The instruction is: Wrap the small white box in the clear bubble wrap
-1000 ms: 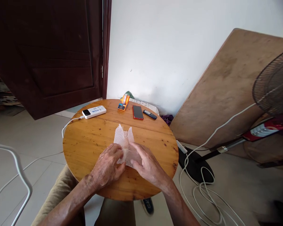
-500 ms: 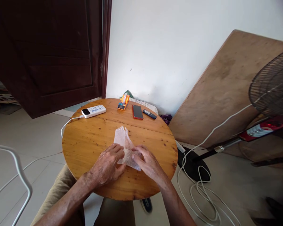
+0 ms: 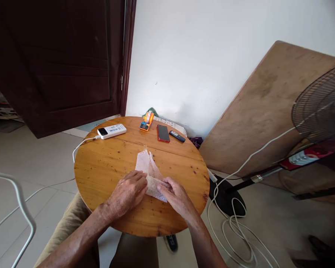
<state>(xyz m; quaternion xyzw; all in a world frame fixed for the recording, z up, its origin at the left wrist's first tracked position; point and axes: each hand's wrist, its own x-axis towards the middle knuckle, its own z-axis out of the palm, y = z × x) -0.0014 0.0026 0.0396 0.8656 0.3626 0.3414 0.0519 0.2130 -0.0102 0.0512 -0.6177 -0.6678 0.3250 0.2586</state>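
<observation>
A piece of clear bubble wrap (image 3: 148,169) lies on the round wooden table (image 3: 106,169), its far end folded up into a ridge. My left hand (image 3: 128,194) rests curled on the wrap's near left edge, fingers pressing it down. My right hand (image 3: 175,195) pinches the wrap's near right part between thumb and fingers. What lies inside the wrap is hidden.
At the table's far side lie a white power bank (image 3: 112,131) with a cable, an orange tape dispenser (image 3: 146,121), a red phone (image 3: 163,133) and a small dark device (image 3: 177,136). A wooden board (image 3: 268,108) leans on the wall; a standing fan (image 3: 321,108) and white cables (image 3: 234,223) are at right.
My right hand has gone from lying flat on the wrap to pinching its right side, folding that side inward. The wrap's far end has risen into a narrow ridge. My left hand stayed put.
</observation>
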